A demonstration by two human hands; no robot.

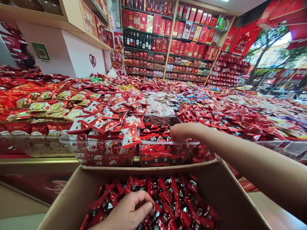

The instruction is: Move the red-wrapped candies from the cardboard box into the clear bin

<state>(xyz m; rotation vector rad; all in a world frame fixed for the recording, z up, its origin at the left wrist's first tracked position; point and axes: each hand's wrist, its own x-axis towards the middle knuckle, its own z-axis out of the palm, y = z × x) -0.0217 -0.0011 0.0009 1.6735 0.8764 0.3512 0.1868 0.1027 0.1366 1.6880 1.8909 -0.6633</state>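
My left hand [135, 209] is inside an open cardboard box [216, 175], on top of a heap of small red-and-black wrapped candies [168, 199]. Its thumb and forefinger are curled together; what lies between them, if anything, is hidden. My right hand [181, 132] bends down at the wrist over the right side of a clear plastic bin [165, 145], its fingers mostly hidden. Similar red-and-black candies [157, 129] lie low in that bin. The box stands directly in front of the bin, just below its rim.
Left of the bin, another clear bin [100, 145] overflows with red-and-white packets [130, 135]. Gold-and-red packets [50, 105] are piled farther left. White packets [160, 102] lie behind, red ones [203, 111] to the right. Shelves [166, 54] with bottles and red boxes stand at the back.
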